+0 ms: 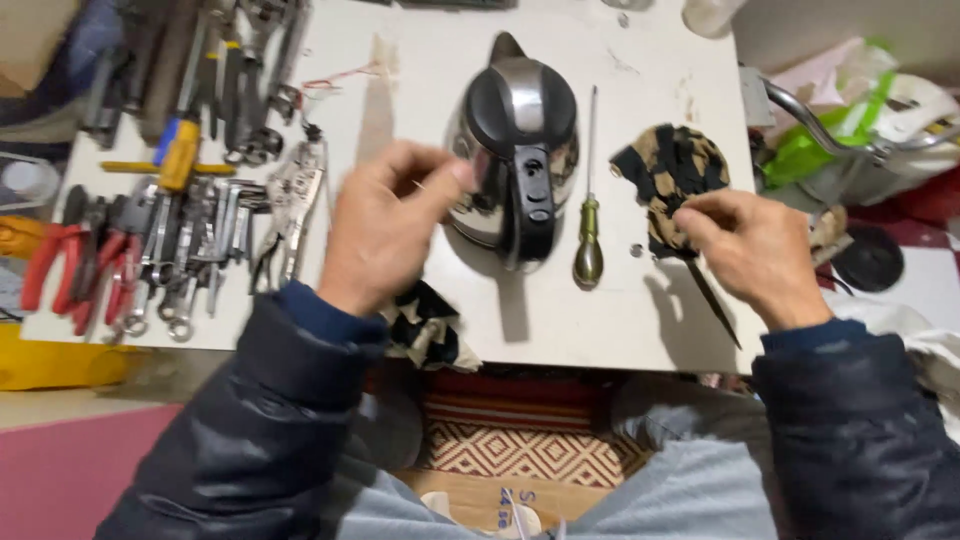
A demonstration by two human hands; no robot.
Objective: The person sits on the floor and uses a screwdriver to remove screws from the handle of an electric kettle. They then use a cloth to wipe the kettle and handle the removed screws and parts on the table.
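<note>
While both hands are working over the white table (420,60) | left hand (385,225) is pinching something thin, at nine o'clock of the kettle (515,150), touching it | kettle's long axis running twelve-to-six | right hand (750,250) is gripping the striped cloth (675,175), screwdriver (588,215) lying between.

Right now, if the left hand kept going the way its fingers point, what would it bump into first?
Most likely the electric kettle. The left hand points right, its pinched fingertips just beside the kettle's shiny body. Whether they are already touching is unclear, since the hand may be hovering above the table.
</note>
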